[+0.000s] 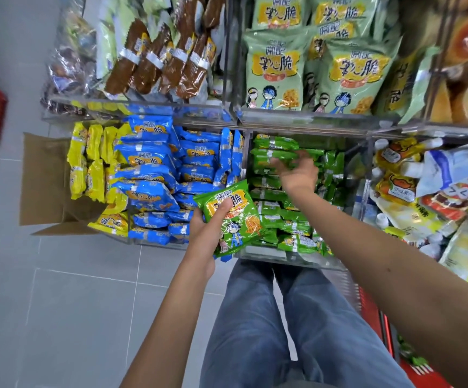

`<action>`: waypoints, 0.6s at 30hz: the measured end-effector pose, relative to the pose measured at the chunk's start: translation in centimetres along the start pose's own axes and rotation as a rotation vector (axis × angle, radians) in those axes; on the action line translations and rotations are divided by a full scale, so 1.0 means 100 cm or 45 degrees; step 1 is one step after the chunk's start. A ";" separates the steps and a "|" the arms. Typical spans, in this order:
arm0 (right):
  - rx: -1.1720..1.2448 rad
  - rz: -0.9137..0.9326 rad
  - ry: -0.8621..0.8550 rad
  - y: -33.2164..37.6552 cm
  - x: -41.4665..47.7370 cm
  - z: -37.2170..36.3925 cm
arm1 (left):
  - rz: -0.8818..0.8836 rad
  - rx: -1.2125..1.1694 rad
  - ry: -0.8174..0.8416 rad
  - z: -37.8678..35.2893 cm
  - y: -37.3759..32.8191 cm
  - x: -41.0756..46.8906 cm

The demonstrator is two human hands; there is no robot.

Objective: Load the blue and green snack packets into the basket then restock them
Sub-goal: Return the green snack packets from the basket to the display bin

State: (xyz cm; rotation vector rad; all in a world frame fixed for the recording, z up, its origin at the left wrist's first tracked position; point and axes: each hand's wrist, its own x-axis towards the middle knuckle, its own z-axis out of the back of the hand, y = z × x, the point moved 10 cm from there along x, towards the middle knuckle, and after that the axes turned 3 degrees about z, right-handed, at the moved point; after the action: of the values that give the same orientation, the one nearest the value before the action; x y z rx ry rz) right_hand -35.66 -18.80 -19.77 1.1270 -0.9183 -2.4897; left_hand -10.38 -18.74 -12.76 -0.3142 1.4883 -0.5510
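Clear bin (pixel 283 260) ahead: blue packets (pixel 148 175) in the left compartment, green packets (pixel 297 228) in the right. Red basket (pixel 372 312) by my right leg. My left hand (pixel 204 233) pinches one green packet (pixel 241 228), thumb on top. My right hand (pixel 300 172) is over the green pile, blurred, so I can't tell its grip.

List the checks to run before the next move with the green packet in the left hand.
1. Left hand has a firm grip on the held green packet: ok.
2. Right hand has hold of a packet from the green stack: cannot tell, the hand is blurred.
3. Red basket is close by at lower right: ok, only partly in view.
4. Room in the basket: cannot tell.
5. Blue packets sit in their own compartment, left of the green stack: ok.
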 end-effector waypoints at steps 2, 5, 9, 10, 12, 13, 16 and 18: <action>0.018 -0.044 -0.020 -0.001 0.005 0.000 | -0.003 -0.027 0.001 0.000 0.003 0.003; -0.047 -0.055 -0.030 -0.002 0.005 -0.005 | -0.017 -0.048 0.001 0.000 0.003 0.004; -0.107 -0.054 -0.051 -0.006 0.003 -0.007 | -0.014 -0.067 0.013 0.000 0.006 0.008; -0.104 -0.052 -0.053 -0.007 0.003 -0.007 | -0.013 -0.071 0.020 -0.001 0.006 0.008; -0.080 -0.055 -0.028 -0.009 0.005 -0.010 | -0.009 -0.078 0.027 -0.001 0.006 0.008; -0.070 -0.058 -0.008 -0.010 0.005 -0.011 | -0.003 -0.075 0.027 -0.001 0.007 0.009; -0.058 -0.046 0.024 -0.011 0.006 -0.013 | 0.012 -0.065 0.023 0.000 0.008 0.009; -0.059 -0.029 0.033 -0.011 0.005 -0.013 | 0.016 -0.063 0.021 0.000 0.007 0.009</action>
State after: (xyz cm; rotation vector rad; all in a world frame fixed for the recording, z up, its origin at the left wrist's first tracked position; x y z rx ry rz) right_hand -34.97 -18.78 -21.41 1.1585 -0.8413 -2.4949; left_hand -10.28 -18.59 -13.91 -0.3397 1.5202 -0.5086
